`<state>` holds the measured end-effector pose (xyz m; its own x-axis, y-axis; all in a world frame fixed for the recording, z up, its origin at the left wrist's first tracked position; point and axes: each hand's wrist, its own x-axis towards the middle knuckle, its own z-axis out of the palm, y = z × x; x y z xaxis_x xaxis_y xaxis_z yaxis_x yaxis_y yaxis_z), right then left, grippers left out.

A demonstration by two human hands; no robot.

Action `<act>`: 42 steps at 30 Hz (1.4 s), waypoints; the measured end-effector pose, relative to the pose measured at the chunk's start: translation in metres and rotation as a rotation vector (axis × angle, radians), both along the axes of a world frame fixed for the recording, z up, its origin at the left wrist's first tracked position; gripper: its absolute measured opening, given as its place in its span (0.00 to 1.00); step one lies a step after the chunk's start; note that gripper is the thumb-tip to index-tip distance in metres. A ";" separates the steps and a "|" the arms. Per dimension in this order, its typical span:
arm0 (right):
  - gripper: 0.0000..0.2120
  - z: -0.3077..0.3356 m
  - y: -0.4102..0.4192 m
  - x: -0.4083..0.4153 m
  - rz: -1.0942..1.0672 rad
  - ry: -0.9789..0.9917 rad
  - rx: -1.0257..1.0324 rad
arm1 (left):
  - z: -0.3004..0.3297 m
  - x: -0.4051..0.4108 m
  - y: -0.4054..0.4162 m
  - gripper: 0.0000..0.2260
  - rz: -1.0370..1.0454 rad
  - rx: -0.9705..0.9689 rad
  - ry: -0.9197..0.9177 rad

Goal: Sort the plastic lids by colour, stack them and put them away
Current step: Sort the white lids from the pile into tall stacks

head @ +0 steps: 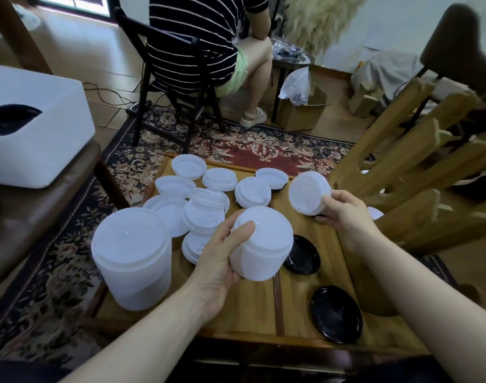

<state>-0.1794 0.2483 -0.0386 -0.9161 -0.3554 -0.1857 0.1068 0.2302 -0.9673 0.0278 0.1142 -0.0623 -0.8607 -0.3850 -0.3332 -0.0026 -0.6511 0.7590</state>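
Two stacks of white lids are already built: the taller stack [131, 261] is stood near the left edge of the wooden table [247, 308], and a shorter stack [261, 244] is gripped around its side by the left hand [217, 261], thumb laid over its top rim, and held above the table's middle. Roughly nine loose white lids [205, 200] are scattered, some overlapping, across the far left part of the table. Two black lids [336, 313] are left flat toward the right, one just under the held stack and one near the near right corner; a dark rim is glimpsed under a far white lid. A few white lids [309, 193] are pinched by the right hand [346, 214] and tilted, just beside the held stack. The step in hand is judged to be nesting these onto the left-hand stack. For this to be done well, the lids should be turned to the stack's orientation, centred over its top rim and pressed down evenly, while the stack is kept upright and firmly gripped so that nothing is tipped onto the loose lids.
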 end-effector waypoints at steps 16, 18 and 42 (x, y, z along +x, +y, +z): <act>0.14 0.022 0.023 0.080 0.227 -0.625 -0.344 | -0.007 0.005 0.006 0.28 -0.069 -0.082 -0.062; 0.17 0.024 0.023 0.082 0.254 -0.536 -0.278 | -0.007 0.004 0.006 0.29 -0.078 -0.086 -0.060; 0.30 0.011 0.023 0.086 0.641 0.366 0.149 | 0.000 0.004 0.008 0.17 -0.080 -0.095 -0.084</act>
